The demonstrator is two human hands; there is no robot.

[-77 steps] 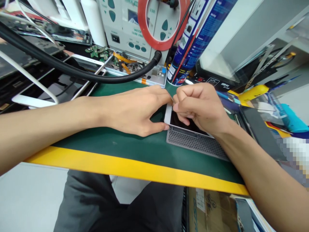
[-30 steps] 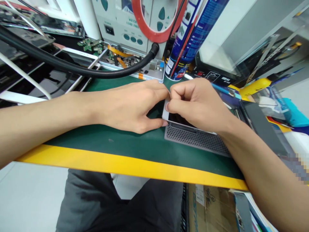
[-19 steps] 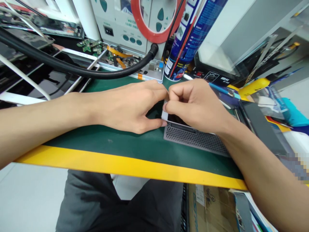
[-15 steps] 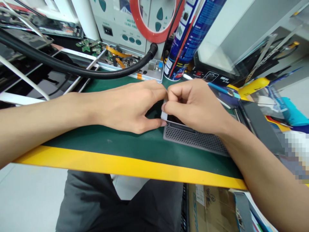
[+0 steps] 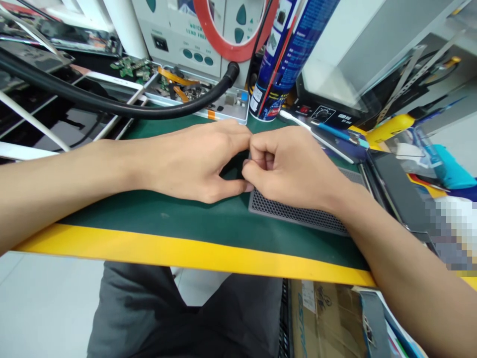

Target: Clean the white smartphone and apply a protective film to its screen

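Observation:
My left hand (image 5: 197, 159) lies on the green mat (image 5: 179, 219), thumb and fingers curved round the left end of a white-edged phone. The phone rests on a grey perforated pad (image 5: 298, 214) and is almost wholly hidden under my right hand (image 5: 294, 166). That hand is curled into a loose fist, with thumb and forefinger pinched together at the phone's left end. It touches my left fingertips there. What the pinch holds I cannot make out.
A blue spray can (image 5: 279, 54) stands just behind my hands, beside a grey soldering station (image 5: 175, 35) with a red tape ring (image 5: 227, 47). A black hose (image 5: 112, 107) crosses a parts tray (image 5: 208, 104). Tools and dark panels crowd the right side.
My right hand has slid left and closed down over the phone, hiding the dark screen that showed before. My left hand has kept its place at the phone's end.

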